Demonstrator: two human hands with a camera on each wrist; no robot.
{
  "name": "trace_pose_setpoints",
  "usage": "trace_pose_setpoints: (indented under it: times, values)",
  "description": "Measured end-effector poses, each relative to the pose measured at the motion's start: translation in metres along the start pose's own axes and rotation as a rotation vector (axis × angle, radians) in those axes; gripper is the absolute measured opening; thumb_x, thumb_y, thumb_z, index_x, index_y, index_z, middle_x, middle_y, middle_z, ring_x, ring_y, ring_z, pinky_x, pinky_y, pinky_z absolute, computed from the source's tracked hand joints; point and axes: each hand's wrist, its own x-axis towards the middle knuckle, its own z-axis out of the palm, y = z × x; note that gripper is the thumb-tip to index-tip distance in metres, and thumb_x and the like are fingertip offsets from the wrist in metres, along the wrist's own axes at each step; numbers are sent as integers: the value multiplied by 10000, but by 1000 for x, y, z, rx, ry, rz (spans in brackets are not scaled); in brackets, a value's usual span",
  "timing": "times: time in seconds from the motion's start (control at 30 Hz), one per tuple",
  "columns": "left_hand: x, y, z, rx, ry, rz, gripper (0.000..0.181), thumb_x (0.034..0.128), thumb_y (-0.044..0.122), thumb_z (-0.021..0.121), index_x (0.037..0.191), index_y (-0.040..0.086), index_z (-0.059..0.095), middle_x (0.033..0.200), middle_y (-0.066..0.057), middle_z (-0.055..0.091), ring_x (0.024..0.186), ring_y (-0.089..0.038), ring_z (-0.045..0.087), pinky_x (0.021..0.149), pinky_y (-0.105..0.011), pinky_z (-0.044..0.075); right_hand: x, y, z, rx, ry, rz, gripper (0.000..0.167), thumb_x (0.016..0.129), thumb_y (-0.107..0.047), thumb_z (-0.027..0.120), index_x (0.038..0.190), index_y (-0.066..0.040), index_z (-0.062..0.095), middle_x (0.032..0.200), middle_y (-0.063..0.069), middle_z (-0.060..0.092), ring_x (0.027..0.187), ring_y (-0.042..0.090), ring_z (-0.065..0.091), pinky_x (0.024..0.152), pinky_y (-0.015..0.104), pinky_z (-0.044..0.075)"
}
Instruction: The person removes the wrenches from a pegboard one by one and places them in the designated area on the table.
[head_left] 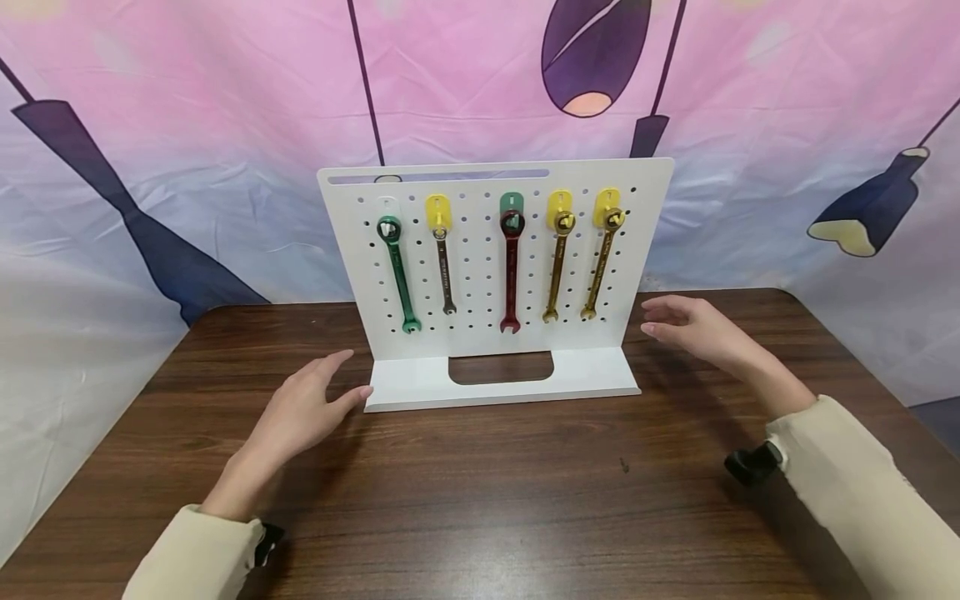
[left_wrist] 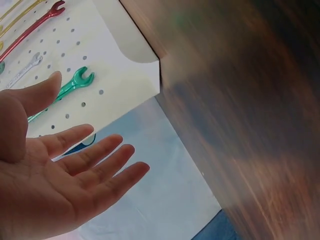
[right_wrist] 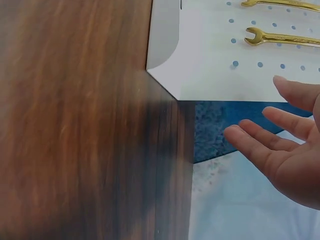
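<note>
1. The pegboard stand (head_left: 480,337), white and dotted with holes, stands upright on the dark wood-grain worktop (head_left: 465,483), its flat base (head_left: 600,372) reaching toward the person.
2. Five wrenches hang on the panel, each by its ring end, with the open end downward.
3. From left to right they are a green wrench (head_left: 400,279) on a white hook (head_left: 387,204), a shorter silver wrench (head_left: 445,271) on a yellow hook (head_left: 437,205), a red wrench (head_left: 511,279) on a green hook (head_left: 512,200), then two gold wrenches (head_left: 557,271) on yellow hooks. The silver and red ones have a wider gap between them.
4. The left hand (head_left: 303,408) is spread, fingers extended and thumb apart, holding nothing. Its thumb tip lies at the base's left edge; whether they touch, I cannot tell.
5. The right hand (head_left: 693,329) is also empty, fingers loosely extended and thumb apart, just beside the panel's lower right side.
6. Both arms wear cream sleeves (head_left: 847,492), with a black device (head_left: 752,463) at each wrist.
7. Behind the worktop hangs a pink-and-blue cloth (head_left: 247,208) printed with dark hanging lamps.
</note>
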Motion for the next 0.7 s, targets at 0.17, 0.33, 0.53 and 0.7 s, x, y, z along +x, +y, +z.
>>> trace_pose_setpoints:
  times: [0.17,0.33,0.53,0.7]
  values:
    - [2,3,1,-22,9,12,603,894,333,581,1338,-28,389,1298,-299,420,1188,-460,376,955,-613,345,12,0,3,140,9,41,555,925,-269,552,1333,50,352,1276,258,436,1106,399,497,904,442,489]
    - [4,3,3,-47,13,25,572,896,318,582,1328,-17,412,1296,-264,445,1188,-441,388,953,-608,349,25,3,9,277,36,38,491,934,-137,533,1292,134,335,1247,313,428,1138,429,452,919,388,479]
    - [5,5,4,-60,9,29,564,898,322,580,1319,-21,423,1270,-258,474,1170,-425,420,934,-588,382,35,8,14,335,71,48,408,928,-68,524,1232,163,380,1191,333,463,1079,407,500,906,398,488]
    - [7,7,2,-71,26,26,555,896,321,584,1299,-32,439,1213,-269,514,1129,-421,461,907,-580,406,41,11,17,370,106,52,364,916,-59,543,1180,165,431,1137,305,505,926,222,612,892,402,496]
